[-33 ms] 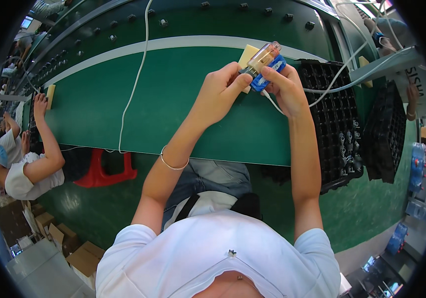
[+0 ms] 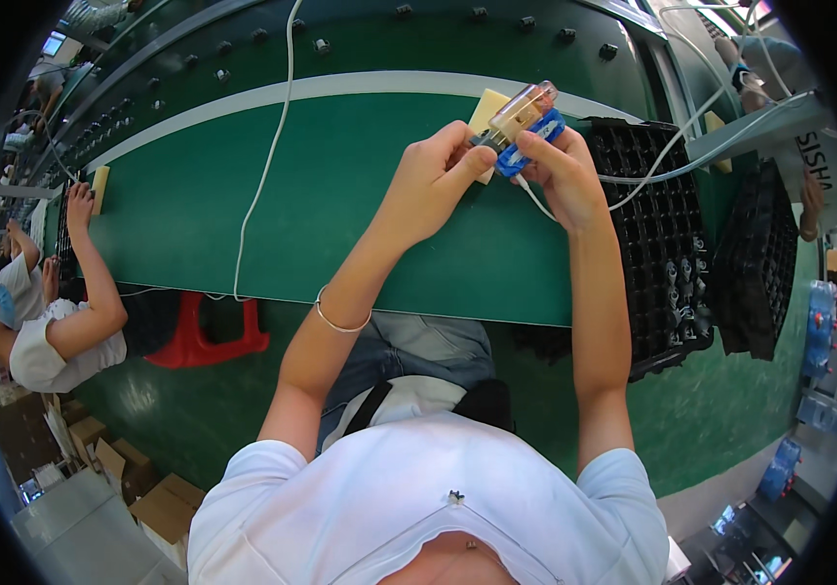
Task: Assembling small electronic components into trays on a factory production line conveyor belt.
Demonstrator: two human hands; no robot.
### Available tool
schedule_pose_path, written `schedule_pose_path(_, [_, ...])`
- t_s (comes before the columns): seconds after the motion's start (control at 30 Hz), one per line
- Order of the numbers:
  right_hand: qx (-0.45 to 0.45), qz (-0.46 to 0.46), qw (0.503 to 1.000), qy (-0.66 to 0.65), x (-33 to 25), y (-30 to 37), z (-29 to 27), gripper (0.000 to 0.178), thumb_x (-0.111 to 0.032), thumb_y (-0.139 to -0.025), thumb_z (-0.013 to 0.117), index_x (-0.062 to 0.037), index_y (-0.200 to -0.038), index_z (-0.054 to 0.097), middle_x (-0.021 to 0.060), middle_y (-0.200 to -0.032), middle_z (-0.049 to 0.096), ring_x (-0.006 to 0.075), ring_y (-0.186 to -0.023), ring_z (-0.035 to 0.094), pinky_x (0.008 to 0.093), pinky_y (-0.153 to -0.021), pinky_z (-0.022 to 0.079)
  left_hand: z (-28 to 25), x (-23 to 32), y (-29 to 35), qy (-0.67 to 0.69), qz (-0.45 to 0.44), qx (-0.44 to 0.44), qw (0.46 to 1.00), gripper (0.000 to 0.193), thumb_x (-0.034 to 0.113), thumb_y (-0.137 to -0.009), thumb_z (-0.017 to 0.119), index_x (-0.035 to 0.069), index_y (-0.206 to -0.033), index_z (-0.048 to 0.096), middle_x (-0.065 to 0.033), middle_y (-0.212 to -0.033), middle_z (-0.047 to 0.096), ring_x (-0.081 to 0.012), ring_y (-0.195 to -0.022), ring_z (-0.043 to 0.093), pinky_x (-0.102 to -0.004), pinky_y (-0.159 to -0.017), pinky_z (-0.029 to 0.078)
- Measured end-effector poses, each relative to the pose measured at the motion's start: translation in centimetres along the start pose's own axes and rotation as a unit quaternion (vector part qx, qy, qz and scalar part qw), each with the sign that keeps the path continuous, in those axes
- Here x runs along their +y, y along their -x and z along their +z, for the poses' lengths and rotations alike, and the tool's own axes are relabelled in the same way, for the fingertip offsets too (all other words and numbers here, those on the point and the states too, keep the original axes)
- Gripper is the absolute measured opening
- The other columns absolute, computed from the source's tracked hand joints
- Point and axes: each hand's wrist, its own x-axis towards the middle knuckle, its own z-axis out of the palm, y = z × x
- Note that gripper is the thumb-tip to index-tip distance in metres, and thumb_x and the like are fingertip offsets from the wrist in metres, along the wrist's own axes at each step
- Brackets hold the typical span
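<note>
Above the far part of the green work table [image 2: 340, 224], my right hand [image 2: 570, 185] is closed around a clear, amber-tinted cylindrical device [image 2: 516, 112] with a blue holder [image 2: 533, 142] along its side. A thin white cable [image 2: 535, 202] runs from its lower end past my right wrist. My left hand [image 2: 430, 185] pinches a small grey metal part [image 2: 484, 141] at the device's near left end, thumb and fingers pressed on it. Whether the part touches the device is too small to tell. Behind both hands lies a pale yellow block [image 2: 487, 103], partly covered by them.
Black compartment trays [image 2: 638, 195] stand at the right, one holding several small metal parts [image 2: 681, 283]. Small parts sit on the dark strip [image 2: 360, 44] beyond the white edge. A white cord [image 2: 260, 185] crosses the table. At left, a co-worker [image 2: 58, 322] works near a red stool [image 2: 206, 336].
The device has tilted very slightly in my hands, its blue holder shifting a little to the right. Both hands keep their grip in almost the same place.
</note>
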Motion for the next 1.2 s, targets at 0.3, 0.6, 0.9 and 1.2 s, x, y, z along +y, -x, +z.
schedule_pose_path(0.3, [0.202, -0.204, 0.868, 0.405, 0.5, -0.7, 0.8, 0.034, -0.024, -0.08, 0.08, 0.0006, -0.1, 0.067, 0.0071, -0.087, 0.069, 0.012, -0.071, 0.064, 0.0258, -0.067, 0.05, -0.3, -4.5, 0.4, 0.09, -0.035, 0.049, 0.994, 0.023, 0.023, -0.099, 0.057, 0.004, -0.088, 0.062, 0.0031, -0.069, 0.053, -0.0041, -0.063, 0.046, -0.0194, -0.059, 0.036])
schedule_pose_path(0.6, [0.207, -0.269, 0.789, 0.512, 2.7, -1.5, 1.2, 0.033, -0.026, -0.074, 0.079, -0.0009, -0.091, 0.066, 0.0101, -0.082, 0.063, 0.026, -0.067, 0.062, 0.0336, -0.062, 0.05, 0.7, -5.2, 1.0, 0.082, -0.03, 0.043, 0.995, 0.019, 0.015, -0.092, 0.064, -0.001, -0.083, 0.062, 0.0022, -0.066, 0.055, -0.004, -0.061, 0.047, -0.0213, -0.055, 0.037])
schedule_pose_path(0.9, [0.225, -0.248, 0.767, 0.548, 2.9, -2.1, 0.3, 0.031, -0.026, -0.074, 0.078, -0.0016, -0.09, 0.066, 0.0105, -0.083, 0.064, 0.0277, -0.069, 0.063, 0.0353, -0.064, 0.051, 1.3, -5.1, 1.2, 0.016, -0.025, 0.027, 0.999, 0.017, 0.015, -0.095, 0.061, 0.0, -0.086, 0.063, 0.0022, -0.07, 0.055, -0.0046, -0.064, 0.05, -0.0203, -0.058, 0.039])
schedule_pose_path(1.2, [0.212, -0.26, 0.77, 0.543, 3.1, -2.5, 0.0, 0.033, -0.027, -0.073, 0.077, -0.0023, -0.091, 0.067, 0.011, -0.082, 0.063, 0.0298, -0.071, 0.063, 0.0365, -0.064, 0.051, 1.3, -5.0, 1.3, 0.021, -0.028, 0.043, 0.998, 0.017, 0.014, -0.095, 0.061, 0.0, -0.087, 0.063, 0.0019, -0.07, 0.055, -0.0051, -0.064, 0.05, -0.0207, -0.058, 0.039])
